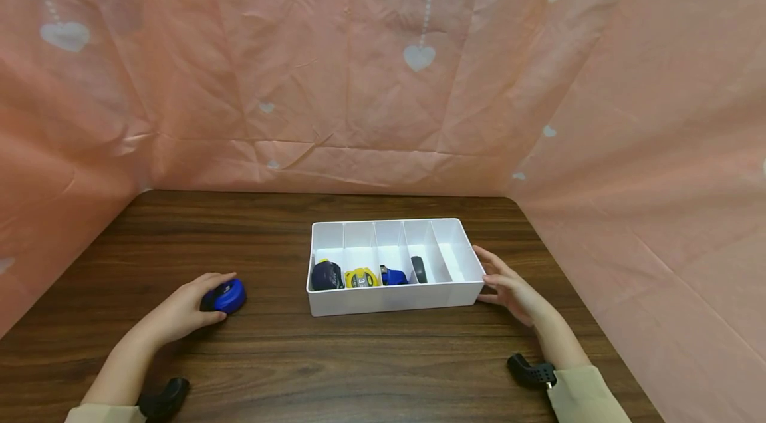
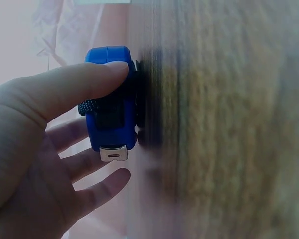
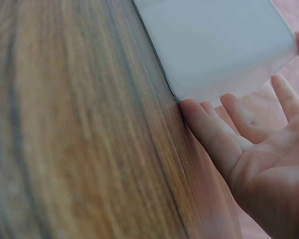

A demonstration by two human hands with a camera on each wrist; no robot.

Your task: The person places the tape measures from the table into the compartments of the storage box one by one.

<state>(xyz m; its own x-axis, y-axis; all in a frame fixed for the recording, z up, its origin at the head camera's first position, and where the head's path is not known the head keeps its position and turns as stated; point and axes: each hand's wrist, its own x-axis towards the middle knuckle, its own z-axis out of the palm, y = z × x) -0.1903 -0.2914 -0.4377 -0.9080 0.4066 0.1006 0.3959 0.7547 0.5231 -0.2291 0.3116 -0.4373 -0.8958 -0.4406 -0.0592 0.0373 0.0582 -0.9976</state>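
Note:
On the left of the table, my left hand (image 1: pixel 184 308) holds a blue tape measure (image 1: pixel 232 298) between thumb and fingers. The left wrist view shows it standing on edge in that view, its metal hook end (image 2: pixel 113 154) sticking out and the thumb across it. My right hand (image 1: pixel 509 286) touches the right end of a white divided box (image 1: pixel 395 300) with spread, lightly bent fingertips. From left to right, separate compartments hold a dark navy tape measure (image 1: pixel 326 275), a yellow tape measure (image 1: pixel 362 277), another blue tape measure (image 1: pixel 394 276) and a slim black object (image 1: pixel 418 269).
The dark wood table (image 1: pixel 269 363) carries the box right of its middle. Pink cloth (image 1: pixel 383 90) with white hearts hangs behind and at both sides. Black straps with bands (image 1: pixel 164 399) sit near both wrists, by the sleeves.

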